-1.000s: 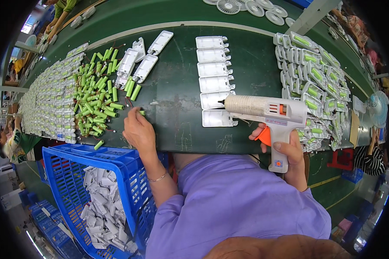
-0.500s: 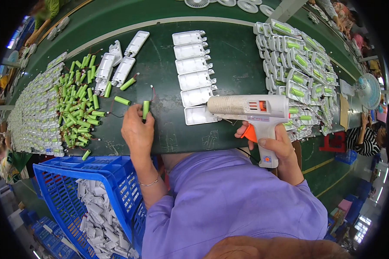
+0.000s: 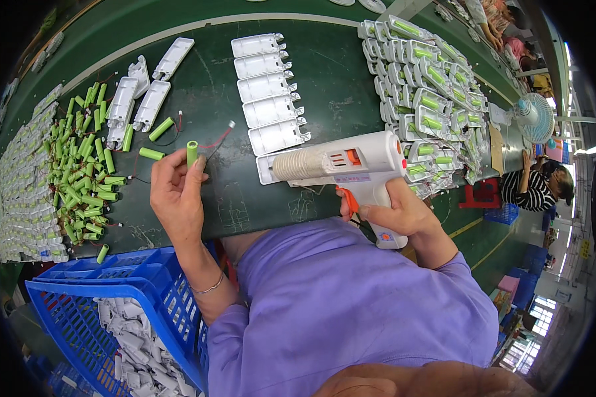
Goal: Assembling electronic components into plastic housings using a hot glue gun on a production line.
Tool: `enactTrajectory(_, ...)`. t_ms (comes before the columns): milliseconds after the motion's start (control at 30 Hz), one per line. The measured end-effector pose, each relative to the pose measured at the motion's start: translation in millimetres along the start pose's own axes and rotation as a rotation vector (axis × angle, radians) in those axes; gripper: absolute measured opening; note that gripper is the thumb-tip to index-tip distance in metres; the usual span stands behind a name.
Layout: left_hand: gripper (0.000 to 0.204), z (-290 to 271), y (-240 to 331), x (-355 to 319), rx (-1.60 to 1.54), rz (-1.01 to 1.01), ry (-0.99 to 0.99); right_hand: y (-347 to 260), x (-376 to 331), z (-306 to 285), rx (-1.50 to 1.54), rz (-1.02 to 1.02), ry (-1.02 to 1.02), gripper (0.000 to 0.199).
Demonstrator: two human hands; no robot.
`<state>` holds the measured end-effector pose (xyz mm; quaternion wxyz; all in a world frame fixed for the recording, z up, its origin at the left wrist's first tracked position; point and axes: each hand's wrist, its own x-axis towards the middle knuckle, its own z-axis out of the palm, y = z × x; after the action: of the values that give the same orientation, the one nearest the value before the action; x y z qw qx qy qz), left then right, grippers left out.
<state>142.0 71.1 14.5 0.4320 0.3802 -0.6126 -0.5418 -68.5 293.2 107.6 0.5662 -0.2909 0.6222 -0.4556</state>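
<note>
My left hand (image 3: pixel 179 195) pinches a green cylindrical battery (image 3: pixel 192 154) between thumb and fingers, standing roughly upright just over the table's near part. Red and black wires run rightward from it to a small white connector. In my right hand (image 3: pixel 404 210) is a white hot glue gun (image 3: pixel 371 159) with an orange trigger, its wrapped barrel pointing left. The barrel's front lies over the nearest white plastic casing (image 3: pixel 265 173) and hides much of it. Beyond that, several more open casings (image 3: pixel 266 89) form a column going away from me.
Loose green batteries (image 3: pixel 86 178) lie heaped at the left beside rows of white casings (image 3: pixel 23 198). Casings fitted with batteries (image 3: pixel 424 99) are stacked at the right. A blue crate (image 3: pixel 149 291) of white parts stands below the table edge. A fan (image 3: pixel 535 118) and a co-worker (image 3: pixel 530 188) are farther right.
The whole view has shifted, moving the scene leftward. The glue gun has come further left over the nearest casing. My left hand keeps the battery, whose wires now show stretched out to the right.
</note>
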Motion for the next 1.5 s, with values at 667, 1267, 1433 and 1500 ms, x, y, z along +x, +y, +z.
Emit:
enactTrajectory(667, 0.020, 24.9, 21.7, -4.7, 0.353, 0.312, -0.290, -12.3, -23.6, -6.1, 0.121, -0.016, 0.160, 0.050)
enactTrajectory(1267, 0.016, 65.3, 16.3, -4.3, 0.744, 0.538, -0.589, -7.3, -22.7, -19.2, 0.307, -0.098, 0.166, 0.055)
enactTrajectory(1433, 0.013, 44.1, 4.5, 2.3, 0.739, 0.489, -0.324, -12.2, -20.9, -13.2, 0.310, -0.151, 0.211, 0.057)
enactTrajectory(1500, 0.014, 19.4, 2.6, 12.1, 0.637, 0.148, 0.092, -11.3, -20.5, -16.3, 0.308, -0.178, 0.186, 0.059)
